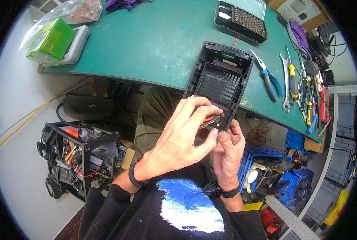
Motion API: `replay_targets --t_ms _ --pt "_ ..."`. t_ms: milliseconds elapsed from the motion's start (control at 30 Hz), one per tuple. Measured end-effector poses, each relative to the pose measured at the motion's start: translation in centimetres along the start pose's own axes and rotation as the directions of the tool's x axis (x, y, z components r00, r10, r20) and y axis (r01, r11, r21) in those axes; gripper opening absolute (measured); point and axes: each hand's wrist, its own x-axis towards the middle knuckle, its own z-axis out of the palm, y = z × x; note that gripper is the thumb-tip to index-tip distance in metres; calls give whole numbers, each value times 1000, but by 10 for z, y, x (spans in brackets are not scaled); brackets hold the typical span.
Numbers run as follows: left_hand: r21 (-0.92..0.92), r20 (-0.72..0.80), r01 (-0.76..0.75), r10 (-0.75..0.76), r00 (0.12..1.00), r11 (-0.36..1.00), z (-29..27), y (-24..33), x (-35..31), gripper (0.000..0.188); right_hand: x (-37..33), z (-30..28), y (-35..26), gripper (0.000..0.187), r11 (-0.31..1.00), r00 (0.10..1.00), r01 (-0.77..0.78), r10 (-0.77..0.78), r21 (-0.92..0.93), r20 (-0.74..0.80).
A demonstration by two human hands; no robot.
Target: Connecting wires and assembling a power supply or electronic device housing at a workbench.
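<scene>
A black plastic housing (221,90), open on its upper side and with ribbed slats inside, leans over the table's front edge toward me. My right hand (229,154) grips its near end, thumb up against the end wall. Over the near left part of the housing is my left hand (180,134), fingers bent around a few red and black wires (207,121). Its index fingertip and thumb lie on either side of the wires; the exact grip is partly hidden. Small brass-coloured spots show inside the housing beside those fingertips.
Blue-handled needle-nose pliers (269,78), an open-end wrench (285,82) and a yellow-black screwdriver (293,82) lie right of the housing. Behind is a case of small bits (246,24). A green box (51,42) stands far left; a black-framed machine (80,156) sits below.
</scene>
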Motion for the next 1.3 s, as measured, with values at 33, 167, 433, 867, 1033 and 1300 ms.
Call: replay_targets --t_ms 33,167,433,867,1033,1300 --pt "18 8 0 0 1000 1000 0 1 0 42 0 -1 0 59 1000 1000 -16 16 27 -3" --pt "81 3 -41 41 999 996 1 1 2 39 0 0 -2 59 1000 1000 -20 20 25 -1" --pt "99 23 -12 10 1000 995 2 3 -1 44 -1 -3 0 59 999 999 -38 38 28 -10" --pt "158 -218 -65 99 971 985 -1 -27 -23 39 1 -24 8 61 955 971 -241 236 173 49" --pt "82 -193 -73 87 977 994 10 -26 -26 39 1 -34 13 62 930 966 -258 253 261 53" --pt "114 -187 -117 137 973 986 15 -25 -25 40 3 -31 16 44 884 959 -270 283 382 23"
